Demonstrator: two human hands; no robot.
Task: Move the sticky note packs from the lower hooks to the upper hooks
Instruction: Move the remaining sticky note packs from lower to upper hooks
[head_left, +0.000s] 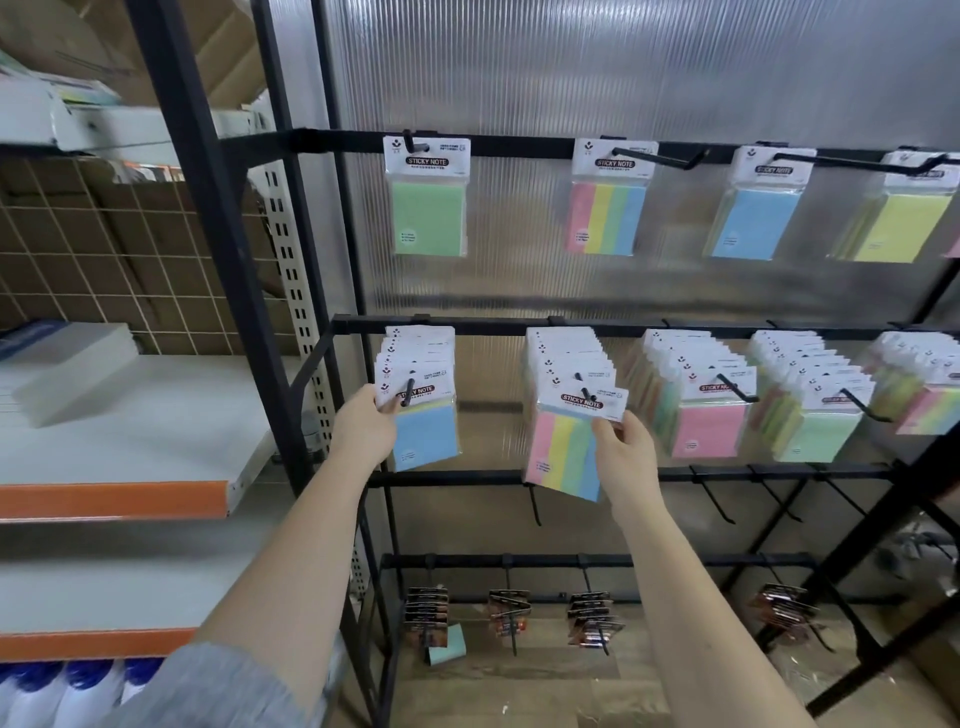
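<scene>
While both bare arms are reaching up to the middle rail (493, 326) of a black wire rack, the left hand (363, 428) is pinching the header card of the front blue pack (425, 434) between thumb and fingers, at the outer end of the leftmost lower hook (408, 393); more packs are hanging behind it on the same hook. Just to the right, the right hand (626, 449) is gripping the front striped pack (566, 449), pink, yellow, green and blue, by its right edge, fingers curling behind it and thumb in front; this pack is tilting and sitting at the tip of the second lower hook (584, 387), with a full row of packs stacked behind. Three further lower hooks to the right are carrying crowded rows, fronted by a pink pack (709, 428), a green pack (818, 434) and a striped one cut off by the picture edge. Along the upper rail (519, 148) packs are hanging well apart: a green one (428, 218), a striped one (605, 218), a blue one (756, 223) and a yellow one (901, 228). Lower down, small dark carded items (426, 616) are hanging from a bottom rail. To the left, a grey shelf with an orange edge (114, 499) is holding a white box (72, 369).
</scene>
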